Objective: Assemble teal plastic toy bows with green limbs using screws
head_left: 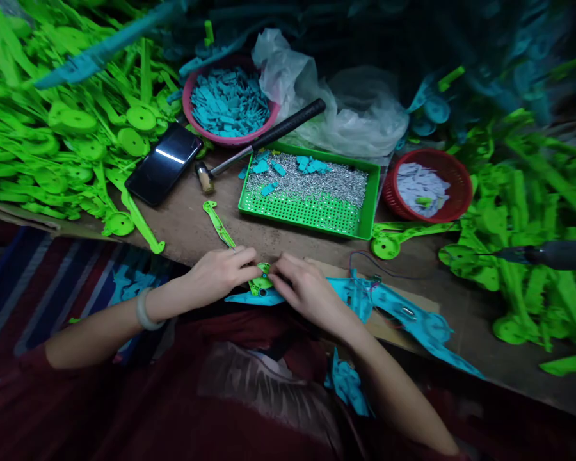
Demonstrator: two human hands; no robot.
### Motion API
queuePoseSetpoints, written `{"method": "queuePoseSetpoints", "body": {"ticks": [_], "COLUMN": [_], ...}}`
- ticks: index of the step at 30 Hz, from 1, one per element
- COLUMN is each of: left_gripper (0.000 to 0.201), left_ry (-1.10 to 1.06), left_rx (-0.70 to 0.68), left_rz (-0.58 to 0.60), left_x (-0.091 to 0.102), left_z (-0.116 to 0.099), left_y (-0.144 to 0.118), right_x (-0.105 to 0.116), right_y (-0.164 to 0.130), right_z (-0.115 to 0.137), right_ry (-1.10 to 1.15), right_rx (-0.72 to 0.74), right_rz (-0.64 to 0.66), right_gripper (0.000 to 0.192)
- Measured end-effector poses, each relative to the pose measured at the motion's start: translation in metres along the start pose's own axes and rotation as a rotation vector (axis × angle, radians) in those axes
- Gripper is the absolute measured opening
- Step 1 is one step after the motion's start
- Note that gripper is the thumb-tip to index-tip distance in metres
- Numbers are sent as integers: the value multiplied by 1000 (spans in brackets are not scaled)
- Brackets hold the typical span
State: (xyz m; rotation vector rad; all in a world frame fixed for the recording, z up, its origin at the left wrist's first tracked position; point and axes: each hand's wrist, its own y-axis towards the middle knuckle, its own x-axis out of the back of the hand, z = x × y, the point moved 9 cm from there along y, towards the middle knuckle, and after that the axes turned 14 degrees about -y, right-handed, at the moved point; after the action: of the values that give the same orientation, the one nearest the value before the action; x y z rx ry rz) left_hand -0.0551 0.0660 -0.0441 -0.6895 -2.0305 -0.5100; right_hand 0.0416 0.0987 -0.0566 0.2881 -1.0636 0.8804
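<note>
Close to my body at the table's front edge, a bright green plastic part (260, 282) with a round end sits between my two hands. My left hand (228, 272) pinches it from the left, fingers closed. From the right, my right hand (304, 287) has its fingers curled onto the same part; anything small in the fingertips is hidden. Partly beneath my hands lies a blue plastic part (403, 310), long and curved, with thin wires and a small metal piece on it. A slim green arm-shaped piece (218, 224) lies just beyond my left hand.
A green perforated tray (307, 214) holds many small screws and some blue pieces. Around it are a hammer (269, 137), a phone (164, 163), a pink bowl (188, 105) and a red basket (462, 186). Green parts (77, 141) pile up left and right; a screwdriver-like tool (547, 254) hangs at right.
</note>
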Motion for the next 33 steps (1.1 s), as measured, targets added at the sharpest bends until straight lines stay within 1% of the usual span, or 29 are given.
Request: {"method": "queuePoseSetpoints", "body": {"ticks": [3,5,8,11,13,16,18,20,24,26,29,31,33], "left_gripper": [21,21,20,18,19,19,18,17,16,16,16,17,18], "left_ry": [-53,-77,-25,107,176,211,217,226,239,239,210,178,147], "left_rx": [13,26,-7,-89,-127,-165,-192,-198,-130,-85,-7,39,67], "left_rz": [-20,-31,-57,-83,-84,-55,-37,-18,41,53,52,63,76], "left_x": [-2,-2,1,4,5,7,8,10,12,14,19,21,22], "left_z": [4,5,-1,-11,-13,-9,-8,-6,-2,2,13,19,21], "left_y": [-3,-4,-5,-5,-4,-1,0,1,-8,-17,-32,-38,-41], "right_x": [5,4,2,8,13,20,21,18,12,9,1,-3,-4], "right_y": [0,-2,-8,-17,-24,-33,-38,-39,-31,-26,-15,-8,-4], "right_z": [2,9,20,15,9,8,9,8,12,21,35,39,39], "right_ry": [42,-6,-176,-322,-348,-369,-411,-458,-525,-554,-575,-563,-542], "right_rx": [-67,-55,55,105,133,249,323,353,403,457,519,507,469], "right_rz": [-13,-32,-89,-168,-191,-229,-254,-258,-268,-280,-231,-192,-185], "right_gripper": [12,14,19,25,26,26,28,29,30,31,32,32,31]}}
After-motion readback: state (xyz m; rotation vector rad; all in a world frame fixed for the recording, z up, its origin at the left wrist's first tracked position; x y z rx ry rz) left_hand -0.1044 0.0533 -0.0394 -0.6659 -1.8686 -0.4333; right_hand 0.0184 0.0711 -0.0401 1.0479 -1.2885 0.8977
